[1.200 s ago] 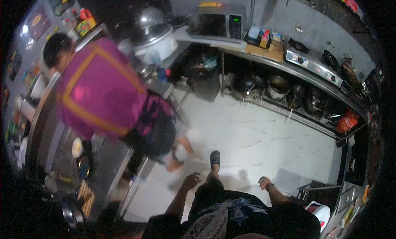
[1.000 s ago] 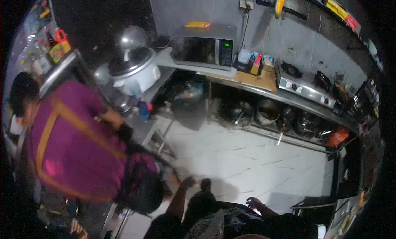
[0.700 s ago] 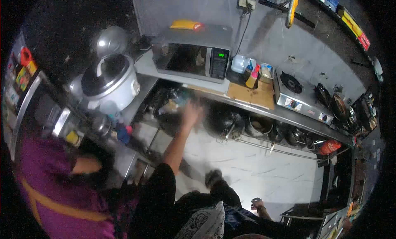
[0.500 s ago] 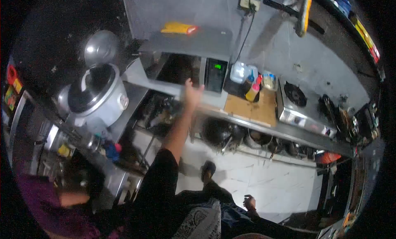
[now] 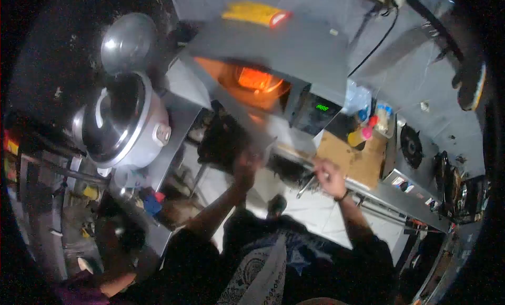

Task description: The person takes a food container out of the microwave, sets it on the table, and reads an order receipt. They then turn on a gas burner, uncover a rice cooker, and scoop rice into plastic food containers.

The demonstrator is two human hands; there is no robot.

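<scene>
The microwave [image 5: 263,39] stands with its door swung out toward me, and its inside glows orange. A bright patch and a curved rim show in there, but I cannot make out what they are. My left hand [image 5: 247,165] is at the free lower edge of the door [image 5: 239,118]. It is dark and motion-blurred, so its grip is unclear. My right hand [image 5: 330,177] is raised over the counter's front edge, beside the brown board [image 5: 357,157]. Its fingers are loosely bent and apart, with nothing visible in them.
A large rice cooker [image 5: 123,126] stands on the left counter. Sauce bottles [image 5: 360,135] are beside the board, with a gas stove [image 5: 413,147] farther right. A yellow packet [image 5: 252,14] lies atop the microwave. Another person's arm [image 5: 118,284] shows at lower left.
The microwave door has swung open and its inside is lit. My left hand has come down and back toward me. My right hand has risen from my side to the counter edge.
</scene>
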